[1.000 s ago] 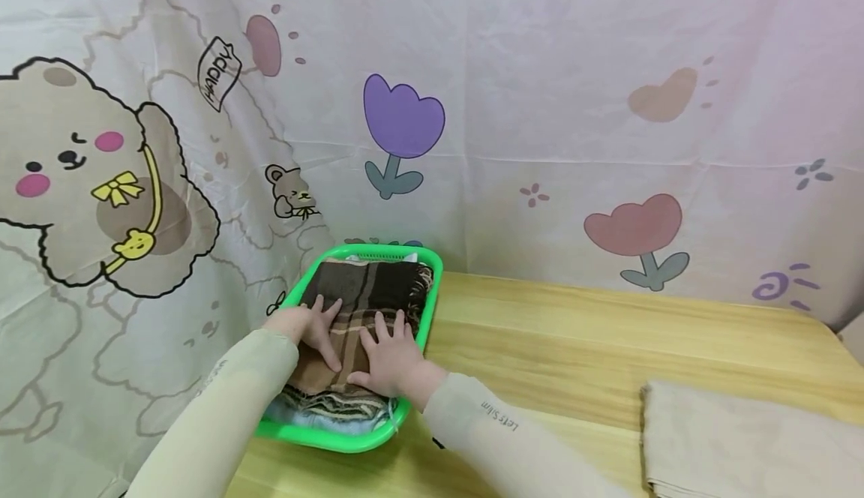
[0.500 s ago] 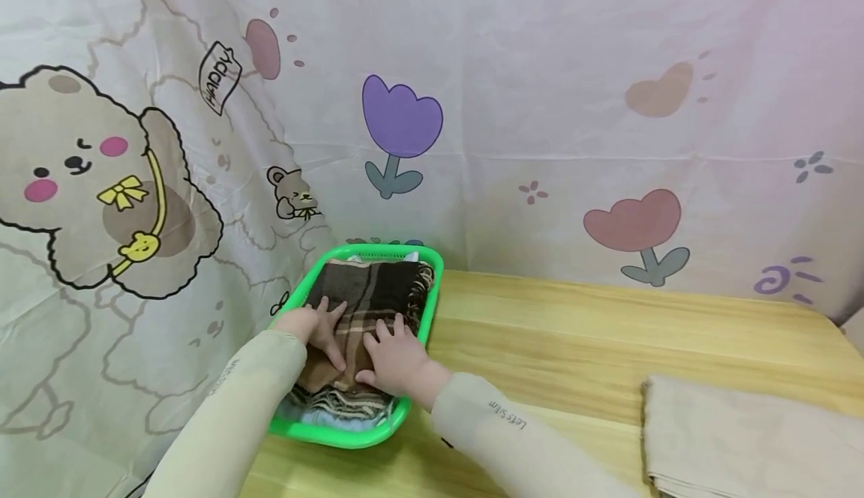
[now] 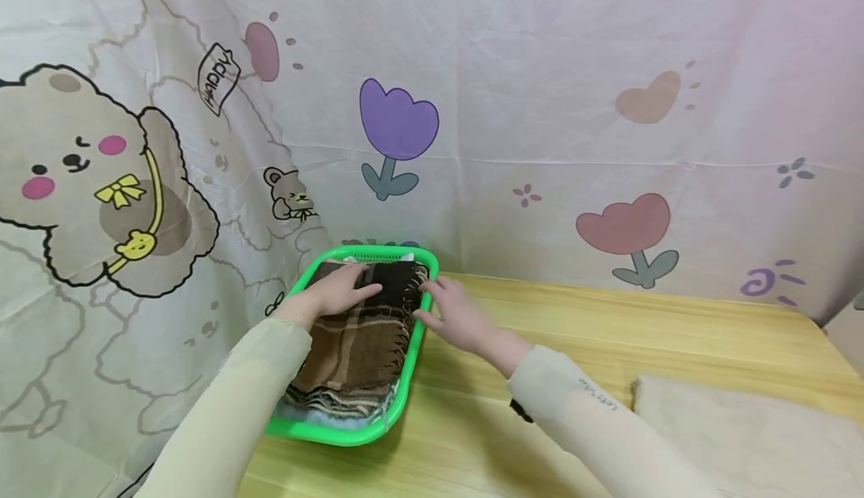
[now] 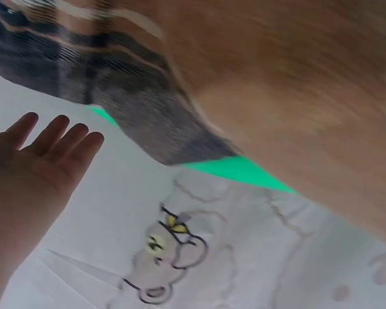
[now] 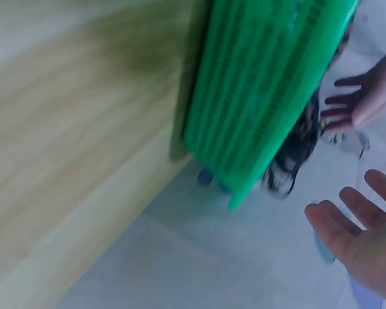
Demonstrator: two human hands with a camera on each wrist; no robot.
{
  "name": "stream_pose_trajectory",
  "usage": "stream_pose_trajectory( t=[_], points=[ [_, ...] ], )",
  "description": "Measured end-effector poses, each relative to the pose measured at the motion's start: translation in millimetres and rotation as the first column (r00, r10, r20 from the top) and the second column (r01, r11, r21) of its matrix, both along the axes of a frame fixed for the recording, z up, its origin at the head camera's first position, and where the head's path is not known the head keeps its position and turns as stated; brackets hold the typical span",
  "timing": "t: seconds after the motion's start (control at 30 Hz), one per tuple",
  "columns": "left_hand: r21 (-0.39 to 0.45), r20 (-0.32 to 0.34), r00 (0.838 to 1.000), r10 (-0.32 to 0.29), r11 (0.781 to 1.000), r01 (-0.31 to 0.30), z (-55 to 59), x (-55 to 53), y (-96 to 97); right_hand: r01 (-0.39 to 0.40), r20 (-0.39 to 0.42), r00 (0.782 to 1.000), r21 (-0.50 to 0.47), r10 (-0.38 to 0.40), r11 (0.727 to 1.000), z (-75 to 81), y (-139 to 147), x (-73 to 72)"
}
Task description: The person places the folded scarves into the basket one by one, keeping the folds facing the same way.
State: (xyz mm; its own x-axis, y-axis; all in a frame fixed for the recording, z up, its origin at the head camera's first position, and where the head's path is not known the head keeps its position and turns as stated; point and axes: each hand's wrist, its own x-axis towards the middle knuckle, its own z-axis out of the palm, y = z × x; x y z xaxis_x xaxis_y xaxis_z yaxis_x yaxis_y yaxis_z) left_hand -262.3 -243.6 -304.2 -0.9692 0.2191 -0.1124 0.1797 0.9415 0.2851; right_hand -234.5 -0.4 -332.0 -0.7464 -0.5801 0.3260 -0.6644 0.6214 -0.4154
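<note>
A brown and black plaid scarf [image 3: 374, 340] with fringed edges lies folded on top of other cloth in a green plastic basket [image 3: 405, 400]. Light blue fabric [image 3: 317, 415] peeks out under its near end. My left hand [image 3: 337, 290] is over the scarf's far left part, fingers extended. At the basket's right rim, close to the fringe, is my right hand [image 3: 459, 314], its fingers loosely bent with nothing held. In the right wrist view this right hand [image 5: 373, 244] appears beside the slotted basket wall [image 5: 257, 84], palm and fingers unclosed.
The basket stands on a wooden table [image 3: 540, 378] near a printed cloth backdrop [image 3: 499, 93] at the back and left. A folded beige cloth [image 3: 736, 430] lies at the table's right front, partly behind my right sleeve.
Both hands have slid away from the scarf's middle: the left toward its far end, the right outward to the basket's right rim. The scarf and basket have stayed nearly in place.
</note>
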Motion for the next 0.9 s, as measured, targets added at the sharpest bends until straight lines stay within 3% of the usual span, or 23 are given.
stream_pose_trajectory(
  t=[0.2, 0.6, 0.9],
  points=[
    [-0.007, -0.018, 0.998, -0.058, 0.998, 0.058, -1.1, -5.9, 20.5, 0.065, -0.027, 0.997, -0.032, -0.066, 0.997, -1.6, 43.7, -8.3],
    [0.103, -0.127, 0.980, -0.151, 0.981, 0.165, -4.1, -16.6, 62.0, 0.215, 0.007, 0.977, 0.038, -0.215, 0.976, -11.6, 111.8, -18.4],
    [0.108, -0.073, 0.981, -0.179, 0.977, 0.186, -4.6, -26.6, 110.4, 0.296, 0.002, 0.955, 0.073, -0.297, 0.952, -22.5, 158.1, -16.6]
  ],
)
